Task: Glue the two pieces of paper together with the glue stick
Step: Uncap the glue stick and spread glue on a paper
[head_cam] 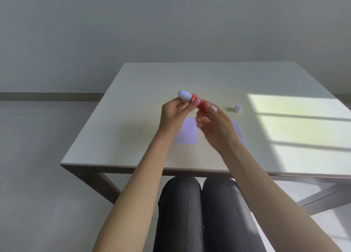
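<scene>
Both hands hold a red glue stick (193, 98) above the table, its white tip pointing up and to the left. My left hand (171, 112) pinches the stick near the white end. My right hand (213, 124) grips its red lower end with thumb and fingers. The stick's white cap (238, 108) stands alone on the table to the right. Two pale lilac paper sheets lie flat below the hands: the left sheet (187, 132) shows mostly, the right sheet (238, 131) is largely hidden by my right hand and wrist.
The white table (133, 119) has a bright patch of sunlight (296, 130) on its right side. My knees in dark trousers (205, 210) sit under the front edge. Grey floor lies to the left.
</scene>
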Demonstrator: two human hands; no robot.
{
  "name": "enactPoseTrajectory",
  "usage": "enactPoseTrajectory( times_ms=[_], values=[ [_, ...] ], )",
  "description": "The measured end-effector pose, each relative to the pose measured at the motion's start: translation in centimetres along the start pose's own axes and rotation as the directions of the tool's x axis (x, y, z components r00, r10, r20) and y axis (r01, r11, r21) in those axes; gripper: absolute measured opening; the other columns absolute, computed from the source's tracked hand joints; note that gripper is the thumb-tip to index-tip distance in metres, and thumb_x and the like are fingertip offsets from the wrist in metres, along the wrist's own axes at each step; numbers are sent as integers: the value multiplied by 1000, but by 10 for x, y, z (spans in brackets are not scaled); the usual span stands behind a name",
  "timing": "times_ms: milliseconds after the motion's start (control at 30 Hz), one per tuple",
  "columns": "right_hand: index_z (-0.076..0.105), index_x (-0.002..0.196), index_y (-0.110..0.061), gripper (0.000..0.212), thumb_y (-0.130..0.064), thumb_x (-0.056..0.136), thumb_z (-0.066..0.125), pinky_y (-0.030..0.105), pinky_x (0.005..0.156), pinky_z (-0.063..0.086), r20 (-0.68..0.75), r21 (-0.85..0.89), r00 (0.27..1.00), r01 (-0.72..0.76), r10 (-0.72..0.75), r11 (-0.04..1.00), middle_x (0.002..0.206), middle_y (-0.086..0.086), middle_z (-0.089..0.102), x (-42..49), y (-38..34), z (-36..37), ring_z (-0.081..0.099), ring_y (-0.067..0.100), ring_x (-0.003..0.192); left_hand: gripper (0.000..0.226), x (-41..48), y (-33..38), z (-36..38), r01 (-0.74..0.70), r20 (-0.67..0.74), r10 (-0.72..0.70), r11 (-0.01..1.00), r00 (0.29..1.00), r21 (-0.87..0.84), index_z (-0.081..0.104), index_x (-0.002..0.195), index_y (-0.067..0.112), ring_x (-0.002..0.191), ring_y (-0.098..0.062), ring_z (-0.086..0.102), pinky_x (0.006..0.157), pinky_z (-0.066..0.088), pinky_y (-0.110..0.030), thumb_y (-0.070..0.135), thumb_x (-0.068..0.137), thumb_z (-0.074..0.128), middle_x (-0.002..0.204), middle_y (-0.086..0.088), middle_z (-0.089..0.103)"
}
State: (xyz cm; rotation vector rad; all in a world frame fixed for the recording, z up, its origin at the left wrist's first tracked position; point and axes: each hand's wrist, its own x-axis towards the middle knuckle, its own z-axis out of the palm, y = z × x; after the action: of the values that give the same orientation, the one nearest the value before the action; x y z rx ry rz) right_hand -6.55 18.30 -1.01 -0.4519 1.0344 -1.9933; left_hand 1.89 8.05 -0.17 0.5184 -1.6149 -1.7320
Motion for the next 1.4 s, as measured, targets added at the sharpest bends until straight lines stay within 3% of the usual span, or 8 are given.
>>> enactPoseTrajectory(
  times_ms=[67,200,400,733,933,1067,1233,1400],
  values=[
    [62,77,-19,15,-23,91,59,17,43,41,-129,52,992,4,3,999,55,-6,53,11,-9,-3,49,8,45,37,11,2,-22,-50,67,29,938,997,342,63,121,17,127,-8,50,107,35,-24,22,85,67,130,1,61],
    [57,73,-15,16,-17,88,61,20,42,44,-272,-132,962,-39,2,990,63,1,47,30,-22,-12,47,12,43,55,21,-10,-74,-77,238,-222,558,946,826,40,142,21,146,-8,16,121,8,-39,31,92,56,153,1,35],
    [61,85,-1,13,-13,84,58,36,70,56,-42,-808,975,96,-220,581,73,11,70,40,1,9,66,25,63,69,17,-36,-79,-159,309,-356,393,882,906,29,146,30,148,-9,9,117,-10,-47,44,86,59,155,6,30],
    [67,97,-10,16,-9,81,63,26,59,38,326,-931,912,356,-250,86,80,10,71,22,32,13,64,27,70,66,17,-43,-81,-234,346,-373,313,861,920,30,141,47,148,-12,-2,112,-14,-60,56,82,56,155,25,21],
    [61,78,-12,7,-18,83,62,20,62,51,299,-898,947,322,-120,300,68,1,72,15,22,10,67,14,58,72,17,-42,-81,-228,351,-395,325,849,918,29,143,43,149,-16,-4,112,-14,-62,58,79,58,157,23,18],
    [63,85,0,9,-8,86,59,36,70,59,119,-882,971,199,-206,428,78,14,74,40,-2,-5,70,27,64,81,15,-41,-81,-217,343,-383,335,858,917,25,147,35,149,-17,-1,113,-12,-60,54,78,63,157,19,19],
    [66,88,-7,6,-9,83,63,7,64,47,286,-896,938,333,-194,294,82,5,73,20,12,-5,66,21,69,80,13,-45,-83,-207,336,-374,345,864,915,23,147,36,149,-13,-4,113,-12,-57,57,79,60,158,18,16],
    [65,84,-6,7,-12,83,62,29,70,57,382,-859,923,374,-47,350,75,5,74,13,7,-6,69,18,65,83,16,-46,-83,-204,333,-390,336,859,919,20,148,37,148,-12,-6,114,-13,-57,60,79,58,157,23,12]
  ],
)
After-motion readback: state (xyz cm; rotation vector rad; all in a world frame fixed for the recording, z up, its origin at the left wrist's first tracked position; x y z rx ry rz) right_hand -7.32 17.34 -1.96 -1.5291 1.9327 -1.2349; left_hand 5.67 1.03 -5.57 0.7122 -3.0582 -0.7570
